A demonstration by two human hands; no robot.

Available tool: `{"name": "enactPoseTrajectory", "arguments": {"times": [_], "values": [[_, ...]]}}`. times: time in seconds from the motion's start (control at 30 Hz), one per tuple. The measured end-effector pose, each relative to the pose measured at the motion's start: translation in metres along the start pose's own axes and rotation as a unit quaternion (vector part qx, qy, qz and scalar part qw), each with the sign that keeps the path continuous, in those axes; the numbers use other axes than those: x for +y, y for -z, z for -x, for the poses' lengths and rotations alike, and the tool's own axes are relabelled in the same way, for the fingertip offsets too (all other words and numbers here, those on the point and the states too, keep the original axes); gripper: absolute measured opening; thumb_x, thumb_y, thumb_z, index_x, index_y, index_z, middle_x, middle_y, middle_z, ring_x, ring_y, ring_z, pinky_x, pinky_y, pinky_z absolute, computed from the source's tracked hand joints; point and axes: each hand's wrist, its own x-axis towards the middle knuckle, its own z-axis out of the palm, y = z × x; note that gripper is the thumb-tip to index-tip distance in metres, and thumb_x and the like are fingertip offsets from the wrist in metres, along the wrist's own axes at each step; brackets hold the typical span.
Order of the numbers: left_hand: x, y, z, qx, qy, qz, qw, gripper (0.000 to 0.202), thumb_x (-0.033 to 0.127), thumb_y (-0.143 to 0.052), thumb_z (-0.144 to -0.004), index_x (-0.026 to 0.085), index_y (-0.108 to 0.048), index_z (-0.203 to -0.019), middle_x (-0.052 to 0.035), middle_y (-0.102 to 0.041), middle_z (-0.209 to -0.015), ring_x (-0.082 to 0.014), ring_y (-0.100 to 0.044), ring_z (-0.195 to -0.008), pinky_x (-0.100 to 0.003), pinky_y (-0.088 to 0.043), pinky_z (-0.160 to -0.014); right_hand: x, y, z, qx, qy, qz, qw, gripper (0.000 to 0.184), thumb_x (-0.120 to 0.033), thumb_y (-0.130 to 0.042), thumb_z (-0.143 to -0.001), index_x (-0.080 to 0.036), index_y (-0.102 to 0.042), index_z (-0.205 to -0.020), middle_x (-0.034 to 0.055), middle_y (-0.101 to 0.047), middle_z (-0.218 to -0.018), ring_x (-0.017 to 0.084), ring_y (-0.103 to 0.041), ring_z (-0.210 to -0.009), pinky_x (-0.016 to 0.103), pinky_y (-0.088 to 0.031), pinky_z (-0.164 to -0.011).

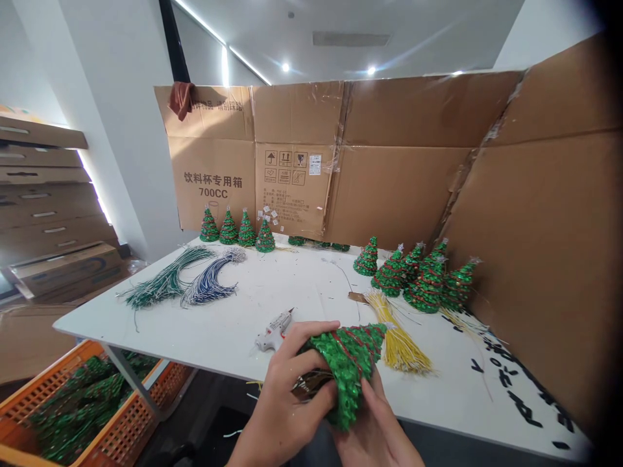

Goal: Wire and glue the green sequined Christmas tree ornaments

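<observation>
Both my hands hold a green tinsel cone tree (349,370) with red spiral trim, tipped on its side over the table's front edge. My left hand (287,399) wraps the wide end, where a bunch of wires (311,384) shows inside the base. My right hand (374,431) supports the underside, with its fingers pressed against the green surface. A white hot glue gun (273,331) lies on the table just beyond my left hand. A bundle of yellow wires (396,340) lies a little beyond my right hand.
Finished trees stand along the back (228,228) and right (418,275) of the white table (302,292), with green (168,279) and blue (209,280) wire bundles at left. Cardboard (389,162) walls the far and right sides. An orange crate (82,408) of green pieces sits below left.
</observation>
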Motion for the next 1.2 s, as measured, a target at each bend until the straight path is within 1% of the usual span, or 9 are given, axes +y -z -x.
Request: {"name": "enactPoseTrajectory", "arguments": {"times": [0.1,0.17,0.33,0.53,0.67,0.8,0.9,1.1,1.2], "values": [[0.001,-0.002,0.000,0.023,-0.007,0.017,1.000,0.032,-0.003,-0.067,-0.087,0.026,-0.078,-0.092,-0.0039,-0.068,-0.149,-0.0274,-0.067,-0.130,-0.043,-0.051,-0.114,-0.001,-0.003,0.002,-0.003,0.006,0.016,1.000,0.064,-0.043,-0.092,-0.085,-0.053,-0.068,-0.143,-0.0010,-0.075,-0.147,0.025,-0.069,-0.135,0.049,-0.059,-0.113],[0.004,-0.003,0.001,0.029,-0.013,0.021,0.999,0.031,-0.003,-0.067,-0.087,0.026,-0.077,-0.091,-0.0036,-0.067,-0.149,-0.0275,-0.065,-0.132,-0.043,-0.050,-0.114,-0.003,-0.005,0.004,-0.004,0.001,0.024,1.000,0.064,-0.042,-0.092,-0.085,-0.054,-0.067,-0.143,-0.0014,-0.075,-0.147,0.024,-0.069,-0.135,0.048,-0.058,-0.113],[0.008,-0.003,0.002,0.011,-0.030,-0.001,0.999,0.029,-0.002,-0.067,-0.090,0.026,-0.073,-0.097,-0.0038,-0.062,-0.154,-0.0273,-0.060,-0.138,-0.043,-0.045,-0.121,-0.006,-0.011,0.009,0.003,0.000,0.025,1.000,0.063,-0.040,-0.088,-0.089,-0.054,-0.065,-0.146,-0.0024,-0.076,-0.144,0.021,-0.071,-0.131,0.044,-0.057,-0.114],[0.008,-0.001,0.001,-0.001,-0.021,0.005,1.000,0.027,0.000,-0.065,-0.092,0.025,-0.072,-0.098,-0.0056,-0.060,-0.156,-0.0288,-0.058,-0.140,-0.044,-0.047,-0.120,0.000,-0.013,0.007,0.034,0.022,0.034,0.999,0.070,-0.043,-0.093,-0.084,-0.050,-0.065,-0.147,0.0006,-0.076,-0.144,0.027,-0.072,-0.130,0.051,-0.058,-0.113],[0.007,-0.001,0.001,-0.010,-0.016,-0.002,1.000,0.030,-0.001,-0.063,-0.092,0.026,-0.072,-0.101,-0.0061,-0.058,-0.158,-0.0295,-0.057,-0.141,-0.046,-0.046,-0.120,0.002,-0.015,0.006,0.046,0.034,0.023,0.998,0.074,-0.043,-0.093,-0.083,-0.049,-0.062,-0.151,0.0015,-0.076,-0.144,0.028,-0.071,-0.132,0.052,-0.058,-0.113],[0.007,-0.002,0.002,-0.017,-0.015,-0.010,1.000,0.030,-0.002,-0.062,-0.092,0.026,-0.071,-0.101,-0.0052,-0.058,-0.158,-0.0282,-0.057,-0.141,-0.045,-0.043,-0.122,0.003,-0.013,0.004,0.043,0.032,0.009,0.999,0.067,-0.041,-0.092,-0.085,-0.051,-0.066,-0.146,-0.0015,-0.076,-0.144,0.027,-0.067,-0.138,0.051,-0.058,-0.114],[0.006,-0.002,0.002,-0.020,-0.014,-0.018,1.000,0.033,-0.002,-0.061,-0.092,0.026,-0.072,-0.104,-0.0056,-0.057,-0.159,-0.0279,-0.057,-0.140,-0.045,-0.044,-0.121,0.005,-0.012,0.003,0.038,0.037,0.000,0.999,0.061,-0.041,-0.090,-0.088,-0.052,-0.067,-0.144,-0.0030,-0.076,-0.144,0.026,-0.066,-0.141,0.049,-0.057,-0.114],[0.002,-0.002,0.001,-0.009,-0.014,-0.017,1.000,0.033,-0.001,-0.062,-0.093,0.027,-0.074,-0.103,-0.0043,-0.060,-0.156,-0.0270,-0.059,-0.137,-0.045,-0.045,-0.120,0.006,-0.013,0.003,0.058,0.039,0.003,0.998,0.067,-0.040,-0.090,-0.088,-0.050,-0.063,-0.149,-0.0017,-0.076,-0.145,0.023,-0.070,-0.136,0.047,-0.057,-0.114],[0.002,-0.003,0.002,0.005,-0.025,-0.013,1.000,0.032,-0.001,-0.064,-0.091,0.027,-0.075,-0.099,-0.0046,-0.062,-0.153,-0.0276,-0.060,-0.135,-0.044,-0.047,-0.118,0.001,-0.015,0.008,0.043,0.022,0.018,0.999,0.069,-0.044,-0.089,-0.088,-0.051,-0.061,-0.151,-0.0019,-0.075,-0.147,0.024,-0.070,-0.135,0.047,-0.057,-0.114]]}}
